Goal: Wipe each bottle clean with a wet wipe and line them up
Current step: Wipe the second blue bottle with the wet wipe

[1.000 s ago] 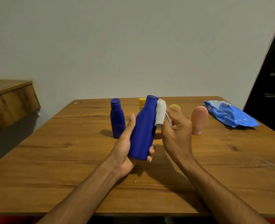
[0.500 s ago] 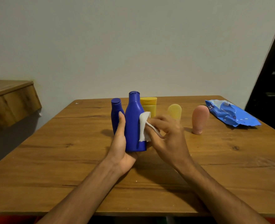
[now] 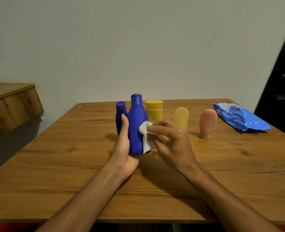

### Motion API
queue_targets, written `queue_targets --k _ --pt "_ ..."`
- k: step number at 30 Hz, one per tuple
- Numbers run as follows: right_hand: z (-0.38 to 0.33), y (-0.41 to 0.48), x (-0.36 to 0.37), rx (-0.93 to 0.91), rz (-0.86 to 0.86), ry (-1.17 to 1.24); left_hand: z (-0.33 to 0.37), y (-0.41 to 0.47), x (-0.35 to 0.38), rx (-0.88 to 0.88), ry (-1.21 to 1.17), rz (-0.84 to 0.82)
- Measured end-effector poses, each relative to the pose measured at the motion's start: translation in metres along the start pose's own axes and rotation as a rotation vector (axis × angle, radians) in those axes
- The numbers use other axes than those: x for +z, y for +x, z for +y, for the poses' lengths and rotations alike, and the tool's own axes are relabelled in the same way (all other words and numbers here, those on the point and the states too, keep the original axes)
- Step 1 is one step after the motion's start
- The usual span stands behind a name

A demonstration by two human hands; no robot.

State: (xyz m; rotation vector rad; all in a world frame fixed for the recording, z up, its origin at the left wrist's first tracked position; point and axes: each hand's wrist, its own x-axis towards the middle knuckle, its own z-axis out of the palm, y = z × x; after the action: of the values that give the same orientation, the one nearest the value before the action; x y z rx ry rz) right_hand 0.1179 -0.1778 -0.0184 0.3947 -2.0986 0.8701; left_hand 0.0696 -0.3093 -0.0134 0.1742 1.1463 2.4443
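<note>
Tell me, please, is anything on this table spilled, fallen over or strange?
Nothing is spilled or fallen. Only the blue wipes pack looks untidy: it lies crumpled and askew at the table's far right corner. The pink bottle stands cap down, probably by design.

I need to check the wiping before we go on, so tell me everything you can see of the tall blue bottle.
The tall blue bottle is glossy, plastic-looking, with a narrow neck and a matching blue cap that looks closed. It stands upright, its base hidden by the left hand that grips its left side. The right hand presses a white wet wipe against its lower right side. A small blue bottle stands just behind on its left.
</note>
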Motion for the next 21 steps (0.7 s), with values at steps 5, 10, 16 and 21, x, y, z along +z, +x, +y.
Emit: queue_targets --k 5,10,16,21 --pt "-0.0034 0.0023 -0.0006 0.052 -0.009 -0.008 -0.0017 0.0019 0.0005 -0.013 -0.026 0.024" --pt "-0.0091 -0.0009 0.0006 0.041 -0.198 0.065 0.0014 0.0036 -0.0049 -0.057 -0.061 -0.048" --pt "-0.0048 -0.0022 0.0038 -0.003 -0.129 -0.004 -0.0004 0.0009 -0.0019 -0.055 -0.043 -0.009" --pt "-0.0016 -0.0023 0.0049 -0.069 -0.032 -0.108 -0.0029 0.0024 0.0002 0.024 0.051 0.054"
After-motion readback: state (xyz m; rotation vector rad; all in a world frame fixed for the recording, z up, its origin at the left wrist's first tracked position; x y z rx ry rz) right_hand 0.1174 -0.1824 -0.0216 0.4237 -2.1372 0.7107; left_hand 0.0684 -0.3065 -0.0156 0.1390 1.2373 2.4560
